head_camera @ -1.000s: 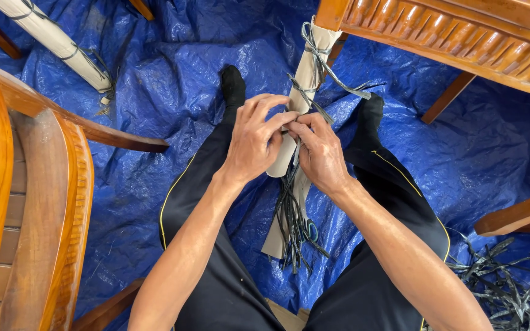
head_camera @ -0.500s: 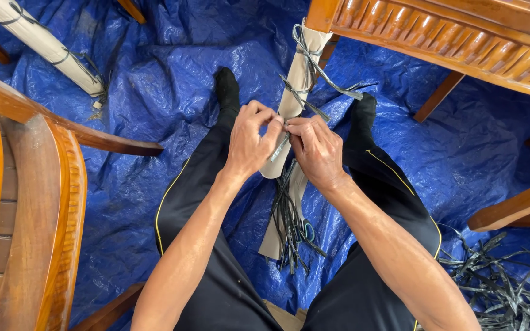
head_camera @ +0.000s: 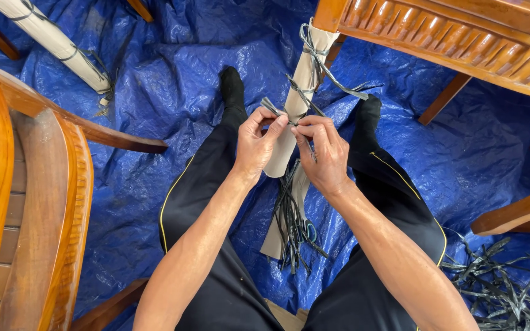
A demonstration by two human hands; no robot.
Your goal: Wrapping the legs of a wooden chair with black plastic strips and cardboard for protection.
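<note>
Two forearms stretch out from the near edge, over legs in black trousers (head_camera: pixel 216 288) with a thin yellow stripe. On the near right a heap of loose dark plastic strips (head_camera: pixel 510 288) lies on the blue tarpaulin (head_camera: pixel 154 79). Between the knees, a flat piece of cardboard (head_camera: pixel 275 236) rests on the tarp with a bundle of dark strips (head_camera: pixel 289 214) across it, and a blue-handled pair of scissors (head_camera: pixel 309 233) pokes out beside them.

Up to the hands now, meeting at the middle. Left hand (head_camera: pixel 254 147): fingers pinched on one end of a dark tying strip (head_camera: pixel 277 110) at the left side of the paper-wrapped chair leg (head_camera: pixel 295 104). Right hand (head_camera: pixel 323 150): fingertips pinched too, gripping the strip right against the wrapped leg, just beside the left thumb. Both hands touch the wrapping.

That pale wrapped leg slants from the hands up to the carved wooden chair frame (head_camera: pixel 449 37) at the far right, with more dark strips knotted round it higher up. Black-socked feet (head_camera: pixel 233 86) sit either side of it. On the left, a curved wooden armrest (head_camera: pixel 44 184); far left, a second wrapped leg (head_camera: pixel 50 40), also tied.
</note>
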